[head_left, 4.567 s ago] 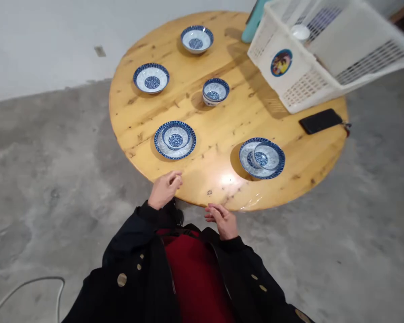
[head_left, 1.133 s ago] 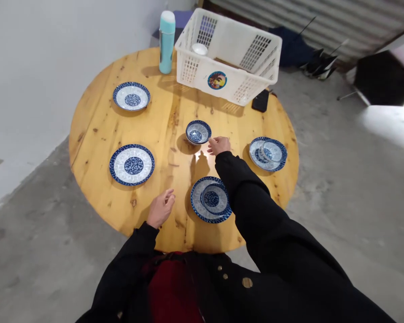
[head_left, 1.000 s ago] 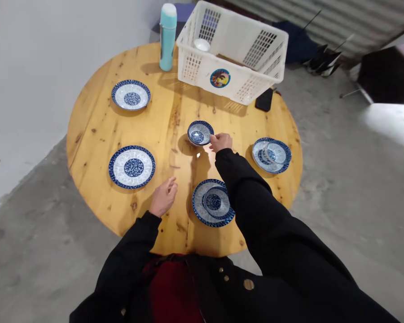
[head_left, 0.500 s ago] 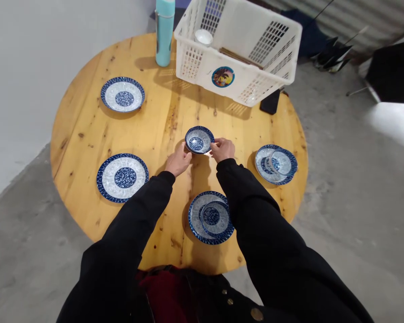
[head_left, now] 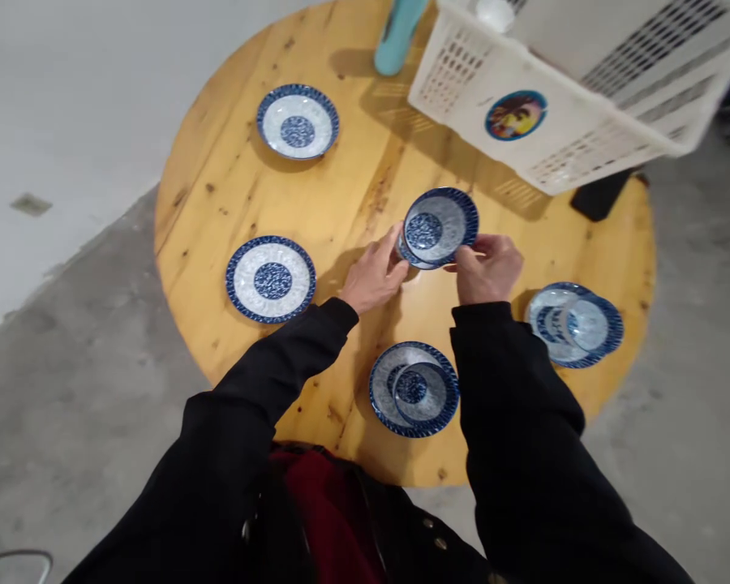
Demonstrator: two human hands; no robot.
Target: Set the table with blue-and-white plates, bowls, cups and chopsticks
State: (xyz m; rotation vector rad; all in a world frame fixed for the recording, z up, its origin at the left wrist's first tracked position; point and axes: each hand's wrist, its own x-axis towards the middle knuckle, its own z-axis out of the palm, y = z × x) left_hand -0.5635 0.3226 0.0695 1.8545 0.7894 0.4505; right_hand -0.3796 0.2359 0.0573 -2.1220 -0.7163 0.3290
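Over the middle of the table, a blue-and-white bowl (head_left: 443, 225) is tilted toward me, with the rim of what looks like a second bowl (head_left: 406, 255) showing just beneath it. My left hand (head_left: 372, 274) is closed on the lower left edge of this pair. At the right, my right hand (head_left: 490, 266) pinches the upper bowl's rim between thumb and fingers. How far the two bowls are apart cannot be made out.
Patterned plates lie at the far left (head_left: 298, 122) and near left (head_left: 271, 280). Plates in front (head_left: 382, 399) and at right (head_left: 538, 312) each carry a bowl. Behind stand a white plastic basket (head_left: 462, 105) and a turquoise bottle (head_left: 397, 40); a black phone (head_left: 599, 197) lies beside the basket.
The view has shifted, so the table sits further right. The bowl in my hands has tipped and looks larger, and a second rim now shows below it.
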